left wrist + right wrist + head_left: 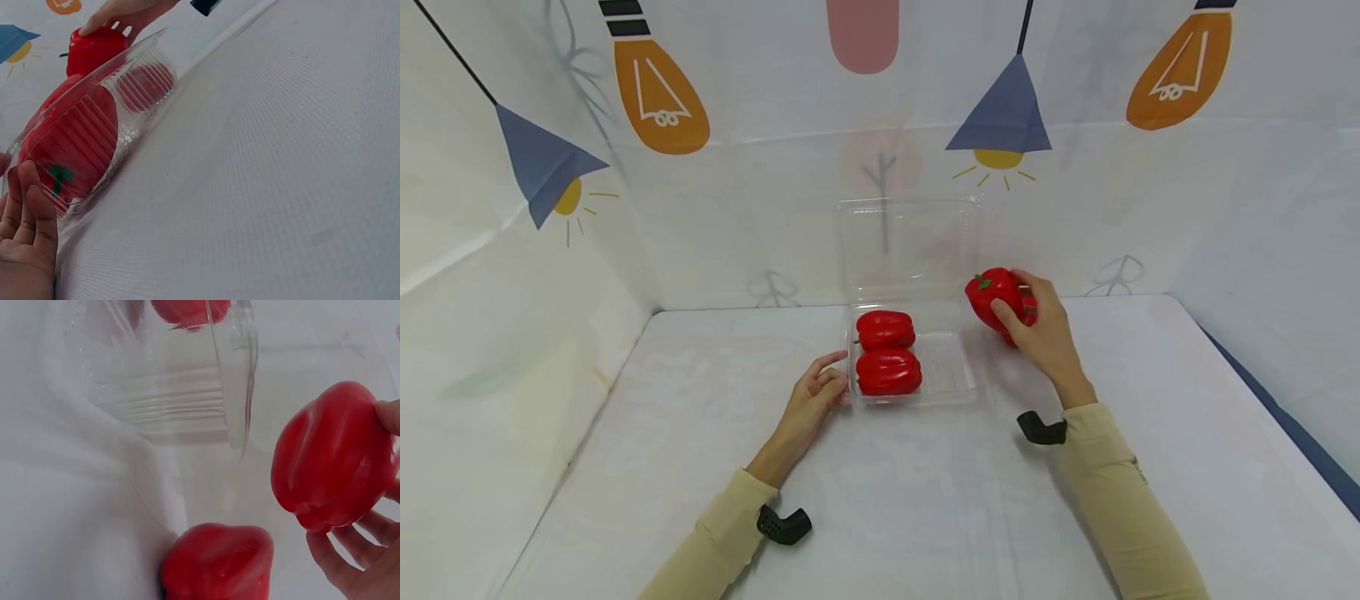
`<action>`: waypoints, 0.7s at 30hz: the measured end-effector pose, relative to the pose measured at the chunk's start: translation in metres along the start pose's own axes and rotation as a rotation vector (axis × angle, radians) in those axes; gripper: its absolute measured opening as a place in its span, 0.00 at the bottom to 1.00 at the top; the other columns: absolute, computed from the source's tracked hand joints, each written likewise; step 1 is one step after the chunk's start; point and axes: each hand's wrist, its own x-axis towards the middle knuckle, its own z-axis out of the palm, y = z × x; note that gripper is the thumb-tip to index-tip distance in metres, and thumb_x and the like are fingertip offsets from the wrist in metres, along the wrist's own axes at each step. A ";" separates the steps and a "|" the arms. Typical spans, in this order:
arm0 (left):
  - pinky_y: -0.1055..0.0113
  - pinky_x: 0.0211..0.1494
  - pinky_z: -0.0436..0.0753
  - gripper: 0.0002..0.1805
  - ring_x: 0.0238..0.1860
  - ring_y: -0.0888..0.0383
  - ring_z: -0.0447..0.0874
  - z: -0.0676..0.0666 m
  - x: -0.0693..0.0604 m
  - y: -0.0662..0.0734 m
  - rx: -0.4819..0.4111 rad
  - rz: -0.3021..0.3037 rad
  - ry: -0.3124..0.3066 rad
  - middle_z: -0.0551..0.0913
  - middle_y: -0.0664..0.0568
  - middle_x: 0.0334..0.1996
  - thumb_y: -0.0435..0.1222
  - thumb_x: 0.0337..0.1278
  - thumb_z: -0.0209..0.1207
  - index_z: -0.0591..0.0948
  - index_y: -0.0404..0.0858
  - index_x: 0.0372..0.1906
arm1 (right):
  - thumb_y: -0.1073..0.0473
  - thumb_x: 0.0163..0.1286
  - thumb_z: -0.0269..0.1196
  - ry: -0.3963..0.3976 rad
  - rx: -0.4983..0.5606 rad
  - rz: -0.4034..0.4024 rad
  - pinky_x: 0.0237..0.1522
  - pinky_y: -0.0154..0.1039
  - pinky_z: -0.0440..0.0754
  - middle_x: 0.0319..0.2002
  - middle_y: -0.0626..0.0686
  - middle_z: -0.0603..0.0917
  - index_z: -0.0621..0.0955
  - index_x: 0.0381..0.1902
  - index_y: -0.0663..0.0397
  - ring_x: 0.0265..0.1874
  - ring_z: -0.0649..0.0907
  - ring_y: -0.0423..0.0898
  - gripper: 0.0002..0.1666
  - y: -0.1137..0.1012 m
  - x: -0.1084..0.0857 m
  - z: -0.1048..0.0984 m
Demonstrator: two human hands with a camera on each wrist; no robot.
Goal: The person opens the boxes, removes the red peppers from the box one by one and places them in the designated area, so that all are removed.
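Note:
A clear plastic clamshell box [951, 362] stands with its lid [910, 246] raised at the back. Two red bell peppers lie in its left part: one pepper [886, 330] behind, the other pepper [889, 372] in front. My left hand [808, 400] holds the box's left edge, its fingertips [28, 178] against the ribbed wall. Right of the box, my right hand [1037, 329] grips another red bell pepper [334, 459] between thumb and fingers, raised over the table, green stem to the left. Below it another red pepper [219, 562] sits on the table, mostly hidden in the head view.
The white-covered table [880, 500] meets a printed cloth backdrop [760, 208] just behind the box. Another cloth wall [512, 333] rises along the left side. A black wrist device [784, 527] sits by the left cuff, a similar device [1041, 428] by the right.

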 end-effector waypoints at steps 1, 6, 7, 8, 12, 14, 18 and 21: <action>0.77 0.37 0.79 0.27 0.31 0.64 0.74 0.000 0.000 0.000 0.000 0.000 0.000 0.76 0.58 0.31 0.31 0.63 0.54 0.63 0.37 0.67 | 0.46 0.65 0.61 -0.001 0.002 0.006 0.53 0.53 0.77 0.61 0.54 0.70 0.65 0.67 0.49 0.56 0.73 0.51 0.36 0.000 0.000 -0.001; 0.76 0.37 0.79 0.27 0.32 0.63 0.74 0.000 0.000 -0.001 0.000 -0.004 0.000 0.76 0.58 0.31 0.31 0.63 0.54 0.63 0.37 0.67 | 0.44 0.65 0.60 0.003 0.010 0.036 0.55 0.55 0.76 0.62 0.55 0.69 0.65 0.67 0.49 0.58 0.72 0.53 0.36 0.003 0.001 -0.005; 0.76 0.37 0.79 0.27 0.32 0.63 0.74 0.000 0.000 -0.001 0.000 -0.004 0.001 0.76 0.58 0.31 0.31 0.63 0.54 0.63 0.37 0.67 | 0.44 0.65 0.60 0.003 0.009 0.042 0.55 0.56 0.76 0.62 0.55 0.69 0.65 0.67 0.49 0.58 0.72 0.53 0.36 0.004 0.001 -0.006; 0.76 0.37 0.79 0.27 0.32 0.63 0.74 0.000 0.001 -0.001 0.000 -0.003 0.001 0.76 0.58 0.31 0.31 0.63 0.54 0.63 0.37 0.67 | 0.44 0.65 0.60 0.005 0.010 0.047 0.55 0.56 0.76 0.62 0.55 0.69 0.65 0.67 0.49 0.59 0.71 0.53 0.36 0.004 0.001 -0.006; 0.77 0.37 0.79 0.27 0.32 0.63 0.74 0.000 0.001 -0.001 0.004 0.001 0.002 0.76 0.58 0.31 0.31 0.64 0.54 0.63 0.37 0.67 | 0.44 0.66 0.59 0.011 0.009 0.058 0.56 0.57 0.75 0.63 0.56 0.69 0.65 0.68 0.49 0.59 0.71 0.54 0.36 0.006 0.001 -0.008; 0.77 0.38 0.79 0.27 0.32 0.63 0.74 0.000 0.001 -0.001 0.008 0.003 0.001 0.76 0.58 0.32 0.31 0.64 0.54 0.63 0.38 0.67 | 0.44 0.66 0.59 0.018 0.004 0.060 0.56 0.58 0.75 0.63 0.56 0.69 0.65 0.68 0.50 0.59 0.71 0.54 0.36 0.006 0.002 -0.009; 0.77 0.38 0.79 0.27 0.32 0.63 0.74 -0.001 0.001 -0.001 0.012 -0.001 0.003 0.76 0.58 0.32 0.32 0.64 0.54 0.64 0.39 0.67 | 0.43 0.67 0.58 0.030 -0.006 0.072 0.55 0.57 0.75 0.63 0.56 0.69 0.65 0.68 0.50 0.59 0.71 0.55 0.36 0.007 0.002 -0.011; 0.77 0.38 0.79 0.27 0.32 0.63 0.74 -0.001 0.001 -0.001 0.015 -0.006 0.007 0.76 0.58 0.32 0.32 0.64 0.55 0.64 0.39 0.67 | 0.43 0.67 0.57 0.033 -0.016 0.091 0.55 0.58 0.75 0.63 0.57 0.68 0.64 0.68 0.50 0.59 0.71 0.56 0.36 0.010 0.002 -0.014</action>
